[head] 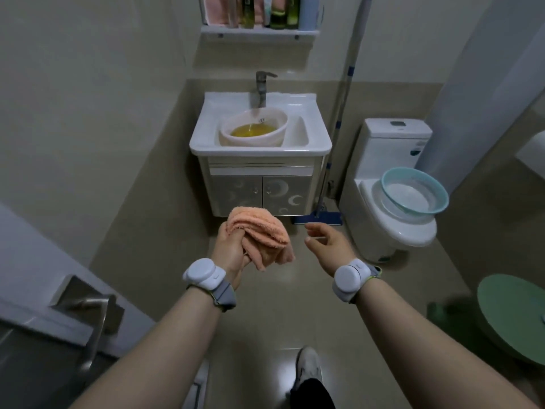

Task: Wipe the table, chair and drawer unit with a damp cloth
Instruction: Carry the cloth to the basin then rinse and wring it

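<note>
I stand in a small bathroom, facing a white sink point(298, 144) on a cabinet. My left hand point(228, 250) grips a bunched orange cloth point(259, 231) in front of my chest, its folds hanging over my fingers. My right hand point(326, 242) hovers to the right of the cloth, fingers loosely spread and holding nothing. A pale basin point(253, 134) sits in the sink under the tap point(262, 87), with yellowish water in it and a thin stream falling into it.
A toilet point(392, 184) stands at the right with a light blue basin point(414, 191) on its lid. A mop point(339, 137) leans between sink and toilet. A door with a metal handle point(94, 323) is at my lower left, a green stool point(514, 314) at the lower right.
</note>
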